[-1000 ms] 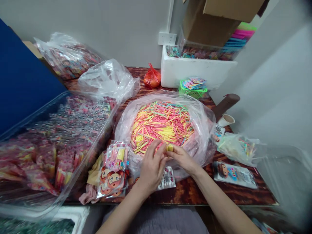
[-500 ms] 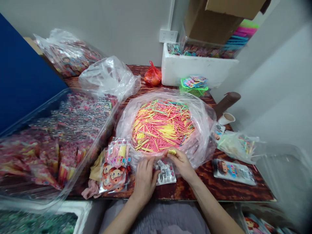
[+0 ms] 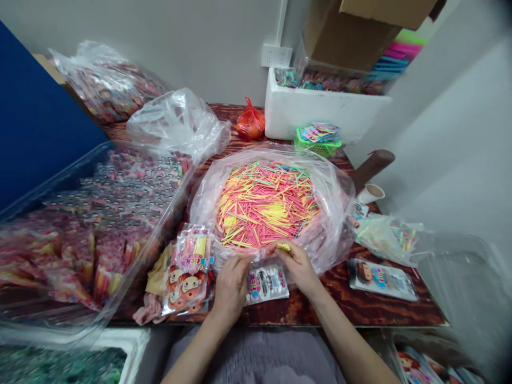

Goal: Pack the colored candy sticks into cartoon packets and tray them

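Observation:
My right hand (image 3: 299, 266) grips a small bundle of yellow sticks (image 3: 283, 247), whose ends poke out above the fingers. Close beside it, my left hand (image 3: 232, 285) has its fingers pinched together, and what they hold, if anything, is hidden. Between and below the hands a printed clear packet (image 3: 267, 284) lies on the table. Just beyond my fingertips, a big open plastic bag (image 3: 334, 213) holds a heap of pink, yellow and green sticks (image 3: 268, 205). To the left of my left hand lie clear packets with cartoon heads (image 3: 189, 285) and sticks in them.
A clear tub (image 3: 160, 240) full of filled packets stands at left. Along the back are a crumpled clear bag (image 3: 180, 120), a red bag (image 3: 250, 124), a green basket (image 3: 320, 148) and a foam box (image 3: 324, 112). A paper cup (image 3: 371, 193) and flat packets (image 3: 384, 280) sit at right.
My left hand has closed its fingers, with the thumb drawn in, and shifted slightly left, uncovering more of the packet below. My right hand stays nearly in place with the yellow sticks.

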